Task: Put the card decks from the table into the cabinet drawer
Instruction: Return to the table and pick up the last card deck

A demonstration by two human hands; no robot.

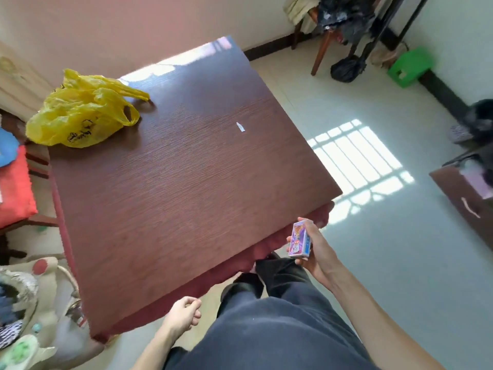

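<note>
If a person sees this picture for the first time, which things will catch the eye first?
The bright yellow plastic bag at the far left corner of the dark wooden table stands out most. Next is the purple card deck held in the right hand just off the table's near edge, while the left hand is loosely closed and holds nothing.

Bare forearms, no sleeves in view, dark navy trousers (280, 316), loose fit
</note>
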